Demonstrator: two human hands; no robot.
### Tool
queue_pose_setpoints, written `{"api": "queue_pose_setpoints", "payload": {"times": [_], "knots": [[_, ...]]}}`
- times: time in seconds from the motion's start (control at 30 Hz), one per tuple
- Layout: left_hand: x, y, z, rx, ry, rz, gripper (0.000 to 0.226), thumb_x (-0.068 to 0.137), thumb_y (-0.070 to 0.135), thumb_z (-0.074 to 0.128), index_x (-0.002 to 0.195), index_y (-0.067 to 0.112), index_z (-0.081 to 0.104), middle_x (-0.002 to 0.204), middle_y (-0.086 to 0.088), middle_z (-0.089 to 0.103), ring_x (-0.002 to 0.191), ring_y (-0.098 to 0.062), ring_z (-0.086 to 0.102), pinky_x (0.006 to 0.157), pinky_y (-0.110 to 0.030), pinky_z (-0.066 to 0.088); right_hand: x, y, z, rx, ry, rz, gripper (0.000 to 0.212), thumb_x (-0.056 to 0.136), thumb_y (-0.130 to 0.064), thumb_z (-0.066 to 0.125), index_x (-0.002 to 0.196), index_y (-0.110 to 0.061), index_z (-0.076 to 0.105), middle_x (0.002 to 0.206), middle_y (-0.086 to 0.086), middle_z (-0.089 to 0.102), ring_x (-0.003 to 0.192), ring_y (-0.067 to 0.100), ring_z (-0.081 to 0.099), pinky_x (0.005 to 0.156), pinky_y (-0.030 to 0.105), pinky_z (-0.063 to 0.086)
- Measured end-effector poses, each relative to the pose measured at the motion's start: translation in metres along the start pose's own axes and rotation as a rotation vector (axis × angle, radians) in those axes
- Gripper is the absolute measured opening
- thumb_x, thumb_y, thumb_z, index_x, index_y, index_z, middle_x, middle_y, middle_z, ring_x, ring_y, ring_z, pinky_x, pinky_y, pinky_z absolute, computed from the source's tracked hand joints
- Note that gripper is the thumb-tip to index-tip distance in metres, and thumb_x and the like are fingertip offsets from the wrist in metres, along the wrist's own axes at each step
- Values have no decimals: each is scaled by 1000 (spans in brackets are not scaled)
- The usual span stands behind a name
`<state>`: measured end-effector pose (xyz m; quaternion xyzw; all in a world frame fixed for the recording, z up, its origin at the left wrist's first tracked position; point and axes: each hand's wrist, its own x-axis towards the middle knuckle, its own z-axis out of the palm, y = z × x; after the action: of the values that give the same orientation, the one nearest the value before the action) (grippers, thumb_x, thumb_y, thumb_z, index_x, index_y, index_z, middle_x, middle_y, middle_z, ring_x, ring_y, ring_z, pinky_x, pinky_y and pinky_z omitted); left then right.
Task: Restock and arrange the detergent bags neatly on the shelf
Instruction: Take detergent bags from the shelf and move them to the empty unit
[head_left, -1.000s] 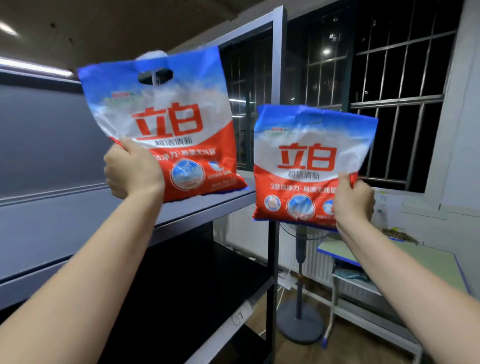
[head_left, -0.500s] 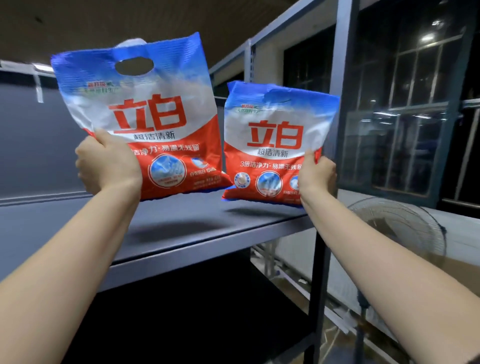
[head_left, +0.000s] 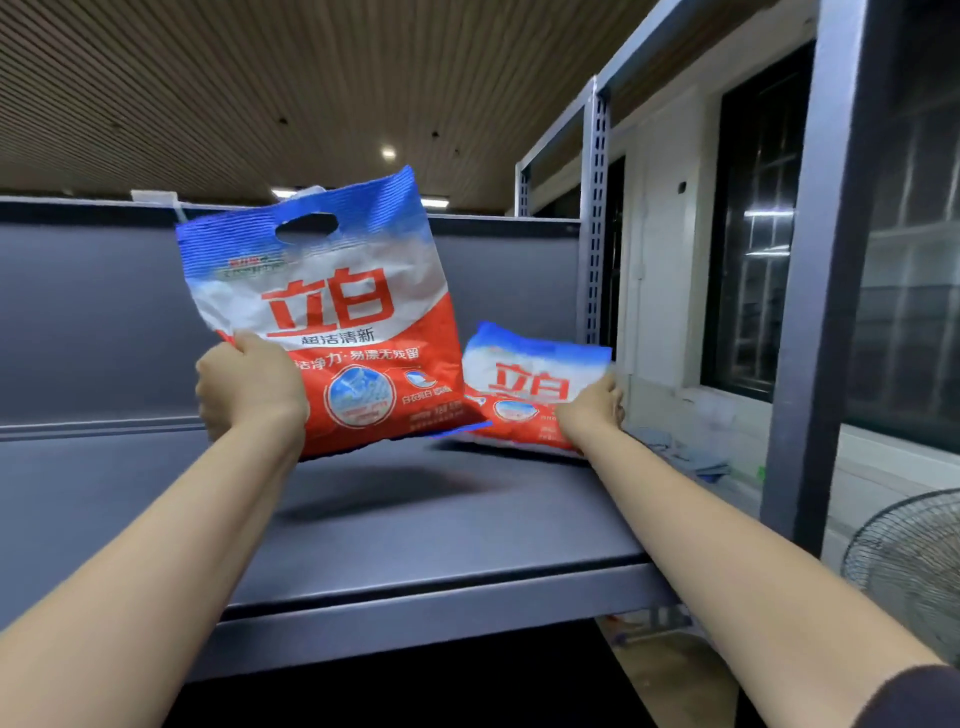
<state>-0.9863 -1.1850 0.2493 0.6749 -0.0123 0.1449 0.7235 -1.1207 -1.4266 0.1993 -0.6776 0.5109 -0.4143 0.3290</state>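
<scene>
— What sort of place is this?

— It looks like a stockroom or the back of a small shop. A grey metal shelving unit (head_left: 415, 519) fills the view, with slotted steel uprights (head_left: 592, 218) and a dark back panel.

— What else suggests that?

— Two retail detergent bags (head_left: 332, 312), printed in red, white and blue, are at the shelf. Overhead is a brown slatted ceiling (head_left: 260, 78) with small recessed lights. To the right are barred windows (head_left: 769, 218), dark outside, and a standing fan (head_left: 914, 571).
</scene>
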Motion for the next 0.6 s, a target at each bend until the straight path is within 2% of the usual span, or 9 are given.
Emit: {"api": "queue_pose_setpoints", "payload": {"times": [0.07, 0.17, 0.23, 0.3, 0.33, 0.43, 0.47, 0.53, 0.6], "knots": [[-7, 4, 14, -24, 4, -59, 44, 99, 32, 33, 123, 2, 54, 130, -18, 55, 117, -37, 52, 98, -42, 41, 5, 3, -1, -244, -89, -79, 56, 94, -20, 49, 143, -4, 29, 147, 16, 31, 131, 35, 35, 104, 36, 34], [-9, 9, 43, -148, -86, -136, 41, 99, 25, 35, 130, 2, 48, 135, -15, 51, 118, -32, 51, 94, -36, 42, 6, 5, -8, -439, -238, -184, 49, 94, -39, 42, 133, -11, 48, 140, 13, 48, 125, 32, 45, 98, 31, 38], [-10, 11, 62, -68, -186, -131, 38, 97, 19, 40, 132, 6, 48, 134, -10, 52, 112, -24, 53, 86, -28, 45, 6, 8, -18, -410, -328, -243, 44, 90, -39, 49, 127, -16, 55, 130, 6, 56, 115, 26, 52, 94, 27, 42], [-15, 11, 80, 317, -259, 52, 37, 94, 14, 46, 130, 7, 51, 133, -6, 52, 120, -20, 51, 93, -24, 43, 2, 13, -28, -326, -424, -302, 37, 89, -33, 56, 123, -18, 57, 118, -4, 57, 106, 17, 51, 89, 22, 41], [-14, 9, 94, 397, -285, 106, 37, 93, 14, 49, 130, 7, 50, 136, -6, 50, 125, -20, 48, 96, -24, 42, 1, 17, -32, -306, -465, -324, 39, 89, -32, 59, 125, -16, 56, 118, -4, 56, 105, 16, 51, 88, 21, 40], [-18, -7, 130, 159, -506, -139, 52, 94, 22, 49, 141, 3, 36, 147, -13, 39, 133, -28, 40, 92, -29, 45, 3, 26, -35, -295, -479, -341, 53, 89, -33, 62, 135, -11, 46, 134, 7, 52, 115, 22, 51, 91, 24, 39], [-27, -9, 136, 170, -548, -163, 62, 94, 25, 50, 146, 2, 26, 152, -16, 28, 138, -31, 32, 100, -34, 40, 3, 28, -35, -298, -468, -339, 57, 89, -34, 63, 136, -9, 43, 136, 8, 50, 118, 23, 50, 90, 24, 37], [-40, -20, 146, 480, -612, 13, 88, 89, 34, 57, 150, 2, 3, 157, -16, 0, 144, -32, 7, 116, -40, 17, 4, 31, -35, -290, -440, -336, 60, 88, -37, 64, 136, -9, 43, 135, 9, 50, 120, 24, 50, 88, 24, 37], [-49, -31, 144, 715, -680, 253, 99, 82, 52, 60, 151, 17, 0, 156, -13, -16, 144, -32, -7, 118, -47, 5, 2, 32, -35, -298, -424, -362, 59, 88, -37, 65, 136, -10, 44, 135, 8, 51, 120, 23, 50, 89, 25, 37]]}}
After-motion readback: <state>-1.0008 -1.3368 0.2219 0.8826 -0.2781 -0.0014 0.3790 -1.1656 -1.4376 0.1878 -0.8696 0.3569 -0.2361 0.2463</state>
